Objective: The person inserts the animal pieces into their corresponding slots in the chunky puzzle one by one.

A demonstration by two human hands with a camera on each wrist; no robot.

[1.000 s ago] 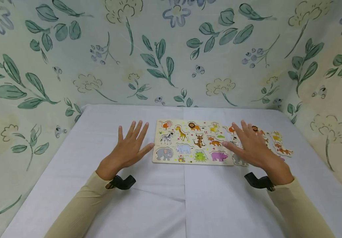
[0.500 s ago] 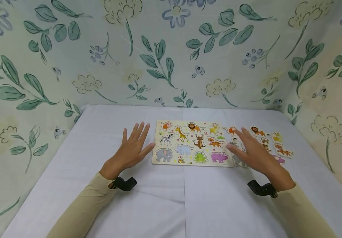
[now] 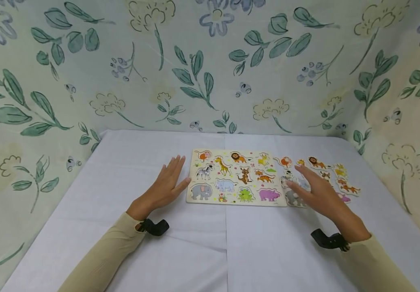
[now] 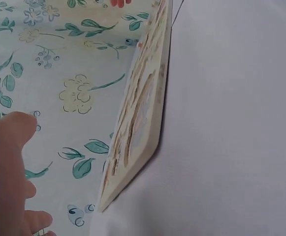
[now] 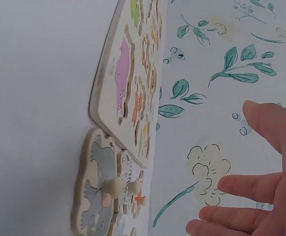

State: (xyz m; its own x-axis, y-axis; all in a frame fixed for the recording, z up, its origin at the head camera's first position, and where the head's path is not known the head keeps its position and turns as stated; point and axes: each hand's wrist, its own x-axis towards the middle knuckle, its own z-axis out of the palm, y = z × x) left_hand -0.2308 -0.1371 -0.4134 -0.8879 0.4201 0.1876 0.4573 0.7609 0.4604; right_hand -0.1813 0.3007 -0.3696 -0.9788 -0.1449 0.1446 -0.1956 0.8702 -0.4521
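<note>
Two grips, both released; the left hand point(image 3: 163, 184) hovers by the left edge of the puzzle board point(image 3: 231, 178), set toward the far edge of the desk point(image 3: 268, 251); the right hand point(image 3: 321, 196) by the animal pieces point(image 3: 348, 187), knobs point(image 5: 114, 187) up, presumably for easy pinching.

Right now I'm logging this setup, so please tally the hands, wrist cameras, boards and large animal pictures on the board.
Left hand and right hand: 2
Wrist cameras: 2
Board: 1
Large animal pictures on it: 11
Total: 16
</note>
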